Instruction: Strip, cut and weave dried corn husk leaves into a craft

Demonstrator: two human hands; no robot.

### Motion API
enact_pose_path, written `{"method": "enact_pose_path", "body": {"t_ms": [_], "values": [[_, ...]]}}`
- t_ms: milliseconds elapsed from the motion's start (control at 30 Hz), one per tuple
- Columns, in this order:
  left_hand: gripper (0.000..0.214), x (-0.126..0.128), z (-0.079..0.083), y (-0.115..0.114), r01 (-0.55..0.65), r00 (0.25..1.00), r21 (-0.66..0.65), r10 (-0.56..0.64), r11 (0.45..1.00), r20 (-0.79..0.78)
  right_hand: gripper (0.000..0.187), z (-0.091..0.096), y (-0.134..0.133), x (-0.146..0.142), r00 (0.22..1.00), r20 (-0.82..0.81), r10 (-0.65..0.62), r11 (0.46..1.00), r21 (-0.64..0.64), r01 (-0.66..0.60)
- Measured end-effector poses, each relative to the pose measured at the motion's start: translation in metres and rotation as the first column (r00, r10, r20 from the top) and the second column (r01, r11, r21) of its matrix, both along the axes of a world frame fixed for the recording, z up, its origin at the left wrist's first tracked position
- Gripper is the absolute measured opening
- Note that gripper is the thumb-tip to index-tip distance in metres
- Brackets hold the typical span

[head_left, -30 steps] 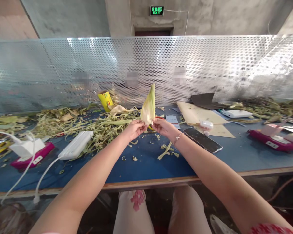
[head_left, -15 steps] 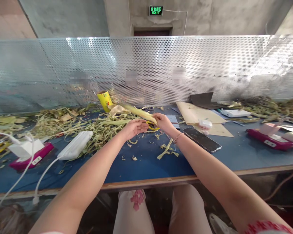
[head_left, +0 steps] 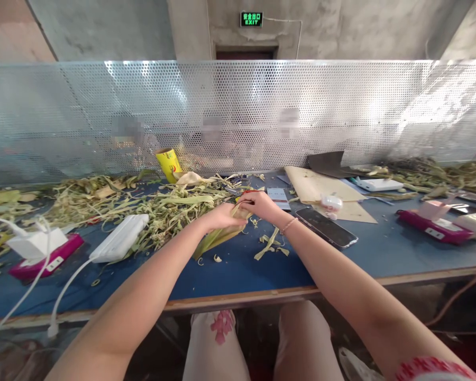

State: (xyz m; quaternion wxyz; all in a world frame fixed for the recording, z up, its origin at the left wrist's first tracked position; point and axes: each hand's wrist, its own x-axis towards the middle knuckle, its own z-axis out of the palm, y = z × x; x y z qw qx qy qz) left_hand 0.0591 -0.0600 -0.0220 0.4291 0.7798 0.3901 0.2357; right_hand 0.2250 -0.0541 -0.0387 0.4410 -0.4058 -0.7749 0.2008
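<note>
A pale green-yellow corn husk leaf (head_left: 214, 239) lies slanting across the blue table (head_left: 238, 270), its tip pointing toward me and to the left. My left hand (head_left: 222, 217) is closed over its upper part. My right hand (head_left: 259, 203) is closed on its top end, just beside the left hand. A thin bracelet sits on my right wrist. A yellow and red tool shows faintly under my right hand.
A heap of husk strips (head_left: 150, 203) spreads left of my hands. A white power bank (head_left: 119, 244), a white charger on a pink box (head_left: 39, 248), a phone (head_left: 325, 227), a yellow cup (head_left: 168, 164) and cardboard sheets (head_left: 321, 188) lie around. A perforated metal screen (head_left: 238, 116) closes the back.
The husk leaf stood upright between my hands, then tipped flat toward the left, and now lies low with its tip toward me. Both hands have come down closer to the table.
</note>
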Motion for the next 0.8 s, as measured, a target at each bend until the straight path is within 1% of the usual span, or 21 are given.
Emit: {"method": "enact_pose_path", "body": {"t_ms": [67, 100, 167, 200, 233, 267, 300, 367, 400, 433, 500, 567, 667, 733, 800], "values": [[0.018, 0.004, -0.002, 0.001, -0.086, 0.996, 0.162, 0.091, 0.983, -0.02, 0.009, -0.003, 0.004, 0.0, 0.999, -0.044, -0.011, 1.0, -0.001, 0.011], [0.016, 0.005, -0.003, 0.003, -0.138, 0.989, 0.208, 0.147, 0.968, -0.031, 0.011, -0.006, 0.008, 0.001, 0.997, -0.077, -0.018, 1.0, -0.018, 0.016], [0.02, 0.004, -0.002, 0.009, -0.242, 0.964, 0.27, 0.262, 0.932, -0.04, 0.022, -0.012, 0.017, 0.006, 0.991, -0.13, -0.041, 0.998, -0.056, 0.034], [0.023, 0.003, -0.002, 0.011, -0.288, 0.95, 0.299, 0.312, 0.91, -0.033, 0.029, -0.015, 0.022, 0.009, 0.986, -0.137, -0.098, 0.994, -0.051, 0.092], [0.027, 0.001, -0.001, 0.014, -0.326, 0.935, 0.325, 0.353, 0.888, -0.026, 0.031, -0.019, 0.027, 0.012, 0.982, -0.08, -0.17, 0.985, -0.029, 0.168], [0.031, 0.0, -0.001, 0.016, -0.353, 0.922, 0.353, 0.386, 0.867, -0.024, 0.029, -0.022, 0.031, 0.014, 0.968, 0.046, -0.248, 0.969, 0.015, 0.247], [0.036, -0.002, 0.0, 0.018, -0.37, 0.911, 0.384, 0.412, 0.846, -0.03, 0.028, -0.025, 0.034, 0.016, 0.922, 0.195, -0.333, 0.943, 0.06, 0.328], [0.043, -0.005, 0.0, 0.019, -0.377, 0.892, 0.447, 0.448, 0.811, -0.061, 0.031, -0.029, 0.035, 0.016, 0.799, 0.453, -0.395, 0.913, 0.098, 0.396], [0.047, -0.006, 0.0, 0.018, -0.37, 0.885, 0.471, 0.458, 0.801, -0.085, 0.033, -0.03, 0.034, 0.015, 0.739, 0.537, -0.406, 0.903, 0.114, 0.413], [0.051, -0.007, 0.0, 0.017, -0.359, 0.879, 0.491, 0.465, 0.794, -0.11, 0.035, -0.03, 0.033, 0.012, 0.691, 0.589, -0.418, 0.894, 0.131, 0.429], [0.058, -0.009, 0.001, 0.014, -0.328, 0.865, 0.525, 0.473, 0.785, -0.167, 0.037, -0.028, 0.029, 0.007, 0.622, 0.639, -0.453, 0.868, 0.158, 0.47], [0.062, -0.009, 0.002, 0.009, -0.297, 0.835, 0.563, 0.496, 0.771, -0.239, 0.037, -0.025, 0.025, 0.003, 0.577, 0.67, -0.467, 0.852, 0.166, 0.497], [0.061, -0.009, 0.005, 0.005, -0.256, 0.774, 0.633, 0.547, 0.731, -0.319, 0.034, -0.021, 0.022, 0.0, 0.526, 0.721, -0.451, 0.85, 0.166, 0.5], [0.054, -0.008, 0.006, 0.004, -0.237, 0.747, 0.695, 0.585, 0.679, -0.317, 0.034, -0.02, 0.021, -0.002, 0.502, 0.742, -0.445, 0.845, 0.162, 0.509], [0.046, -0.009, 0.006, 0.006, -0.23, 0.73, 0.755, 0.622, 0.614, -0.283, 0.035, -0.02, 0.021, -0.004, 0.484, 0.75, -0.451, 0.829, 0.151, 0.539]]}}
